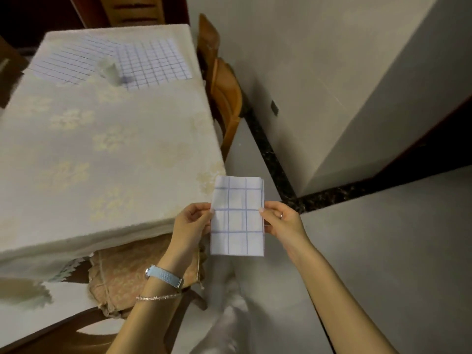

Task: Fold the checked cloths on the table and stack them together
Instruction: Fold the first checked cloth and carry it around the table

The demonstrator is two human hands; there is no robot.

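Note:
A white cloth with blue checks, folded into a narrow upright rectangle (237,221), is held in the air just off the table's near right corner. My left hand (191,223) pinches its left edge and my right hand (283,223) pinches its right edge at mid height. Two more checked cloths lie spread flat at the far end of the table: one at the far left (69,63), one at the far right (153,63), their inner edges close together.
The table (107,154) wears a cream flowered tablecloth. A small pale cup-like object (108,70) stands between the far cloths, blurred. Wooden chairs stand at the right side (224,98) and under the near edge, with a cushion (132,272). Grey floor lies to the right.

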